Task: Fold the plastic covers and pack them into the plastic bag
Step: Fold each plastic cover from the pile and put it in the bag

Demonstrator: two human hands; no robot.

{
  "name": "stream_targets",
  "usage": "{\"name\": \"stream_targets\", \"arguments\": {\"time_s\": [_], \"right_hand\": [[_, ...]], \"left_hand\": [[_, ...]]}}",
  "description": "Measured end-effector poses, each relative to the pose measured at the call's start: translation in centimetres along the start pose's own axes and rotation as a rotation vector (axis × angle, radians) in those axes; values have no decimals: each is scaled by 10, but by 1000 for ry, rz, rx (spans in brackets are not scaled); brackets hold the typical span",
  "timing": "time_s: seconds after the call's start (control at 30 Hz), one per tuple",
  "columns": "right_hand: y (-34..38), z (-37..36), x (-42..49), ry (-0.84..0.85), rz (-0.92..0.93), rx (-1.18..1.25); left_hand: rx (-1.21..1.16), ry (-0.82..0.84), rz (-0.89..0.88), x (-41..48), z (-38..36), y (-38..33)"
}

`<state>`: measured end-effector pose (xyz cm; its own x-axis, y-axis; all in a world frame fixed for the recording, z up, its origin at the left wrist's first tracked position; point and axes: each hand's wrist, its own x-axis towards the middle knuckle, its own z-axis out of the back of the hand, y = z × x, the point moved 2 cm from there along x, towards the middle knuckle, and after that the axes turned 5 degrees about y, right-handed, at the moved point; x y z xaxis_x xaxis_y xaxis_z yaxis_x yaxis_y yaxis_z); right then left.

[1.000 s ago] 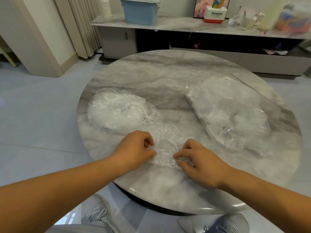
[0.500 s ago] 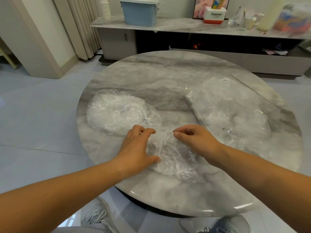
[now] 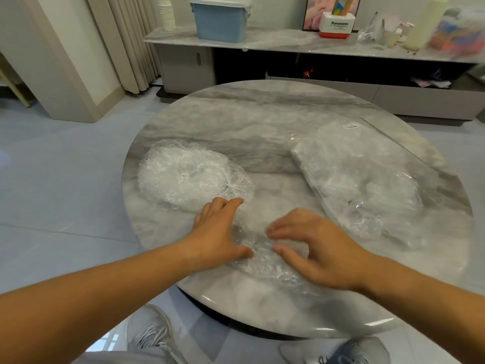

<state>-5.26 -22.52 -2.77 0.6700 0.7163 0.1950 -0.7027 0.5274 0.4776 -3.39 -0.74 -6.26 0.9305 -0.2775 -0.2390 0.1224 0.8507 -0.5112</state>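
A crinkled clear plastic cover (image 3: pixel 265 261) lies flattened on the round marble table (image 3: pixel 262 122) near its front edge. My left hand (image 3: pixel 217 232) rests on its left side with fingers stretched forward. My right hand (image 3: pixel 315 245) presses its right side, fingers straight and spread, thumb out. A pile of loose plastic covers (image 3: pixel 191 177) sits at the table's left. The clear plastic bag (image 3: pixel 362 174), with several folded covers inside, lies at the right.
Behind the table runs a low cabinet (image 3: pixel 315 43) carrying a blue bin (image 3: pixel 220 21), a stack of paper cups (image 3: pixel 167 13) and a Panasonic box (image 3: pixel 337 24). Curtains (image 3: pixel 126 40) hang at the back left. My shoes (image 3: pixel 149 334) show below the table edge.
Both hands went from pinching and lifting the cover over itself to lying flat on it. The cover is now pressed down flatter near the front edge.
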Motion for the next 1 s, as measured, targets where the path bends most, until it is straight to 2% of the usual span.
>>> {"name": "stream_targets", "arguments": {"time_s": [0.03,0.1,0.2,0.33,0.6,0.7,0.83,1.0], "right_hand": [[1,-6,-8,77,65,-61],[0,-15,-20,181,76,-117],[0,-22,-29,248,75,-178],[3,-30,-33,333,105,-258],[9,-35,-36,325,91,-337],[9,-36,-38,335,80,-343],[9,-38,-38,344,71,-337],[16,-31,-30,225,22,-264]], "left_hand": [[3,20,-3,1,2,1],[5,104,-15,2,6,3],[-7,245,-25,1,15,4],[-4,269,10,-3,23,1],[69,181,-1,-3,16,0],[-47,158,56,1,16,7],[-346,142,222,7,13,16],[-392,161,233,9,12,16]]}}
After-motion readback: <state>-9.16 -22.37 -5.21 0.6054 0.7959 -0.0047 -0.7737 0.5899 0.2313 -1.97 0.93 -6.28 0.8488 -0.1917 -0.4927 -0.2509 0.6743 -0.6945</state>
